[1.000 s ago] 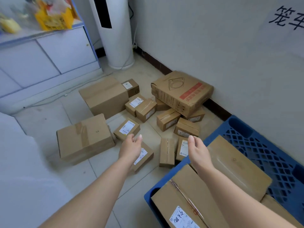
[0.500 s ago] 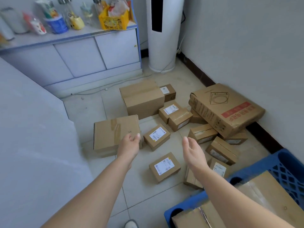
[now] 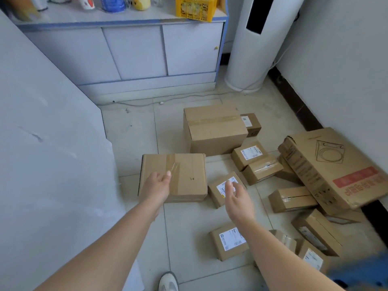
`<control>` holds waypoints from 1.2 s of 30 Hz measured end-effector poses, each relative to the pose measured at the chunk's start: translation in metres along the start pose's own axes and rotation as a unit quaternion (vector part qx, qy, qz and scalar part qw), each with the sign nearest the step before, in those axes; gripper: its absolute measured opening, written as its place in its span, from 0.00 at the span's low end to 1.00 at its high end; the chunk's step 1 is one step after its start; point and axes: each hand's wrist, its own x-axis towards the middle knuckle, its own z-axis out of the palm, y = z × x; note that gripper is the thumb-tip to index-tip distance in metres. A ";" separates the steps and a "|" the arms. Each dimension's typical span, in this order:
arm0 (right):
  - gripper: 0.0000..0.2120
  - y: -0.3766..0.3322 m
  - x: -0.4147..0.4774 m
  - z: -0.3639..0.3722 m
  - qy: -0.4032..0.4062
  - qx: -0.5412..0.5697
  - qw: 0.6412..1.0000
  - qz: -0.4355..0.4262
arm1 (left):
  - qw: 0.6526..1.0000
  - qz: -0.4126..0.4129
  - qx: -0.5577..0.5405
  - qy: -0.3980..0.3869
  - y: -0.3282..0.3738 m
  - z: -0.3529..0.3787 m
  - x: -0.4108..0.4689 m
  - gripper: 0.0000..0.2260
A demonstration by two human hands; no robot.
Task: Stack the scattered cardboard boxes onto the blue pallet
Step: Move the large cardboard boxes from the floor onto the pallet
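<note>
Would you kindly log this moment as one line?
left hand: open, over V4 box | right hand: open, empty | pallet: corner visible

boxes: brown cardboard, scattered on floor | pallet: blue, bottom-right corner

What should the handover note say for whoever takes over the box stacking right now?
Left hand: open, empty, over the flat V4 box.
Right hand: open, empty, above the small labelled box beside it.
Boxes: all those in view are on the floor. Large taped box sits behind the V4 box; the big printed box leans by the right wall on smaller ones; other small boxes are scattered between.
Blue pallet: only a blurred corner shows at lower right; its load cannot be seen.
Done: nothing held.
Left: lift the V4 box, probably next, then move the rest onto the pallet.
</note>
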 end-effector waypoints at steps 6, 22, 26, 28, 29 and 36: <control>0.20 -0.013 0.048 0.042 -0.011 -0.021 1.000 0.013 | 1.000 -0.025 0.017 -0.001 -0.015 -0.017 0.071 0.26; 0.24 0.033 0.188 0.134 -0.012 -0.092 0.995 0.022 | 0.996 -0.050 0.058 0.049 -0.091 0.019 0.220 0.24; 0.26 0.059 0.231 0.157 -0.011 -0.102 0.995 0.017 | 0.994 -0.059 0.063 0.067 -0.121 0.032 0.264 0.24; 0.27 0.075 0.251 0.171 -0.007 -0.106 0.994 0.016 | 0.993 -0.056 0.070 0.078 -0.137 0.038 0.284 0.24; 0.28 0.083 0.260 0.178 -0.008 -0.109 0.994 0.016 | 0.992 -0.051 0.077 0.084 -0.145 0.042 0.293 0.23; 0.25 0.130 0.307 0.221 -0.012 -0.108 0.994 0.009 | 0.980 -0.009 0.131 0.150 -0.192 0.058 0.347 0.21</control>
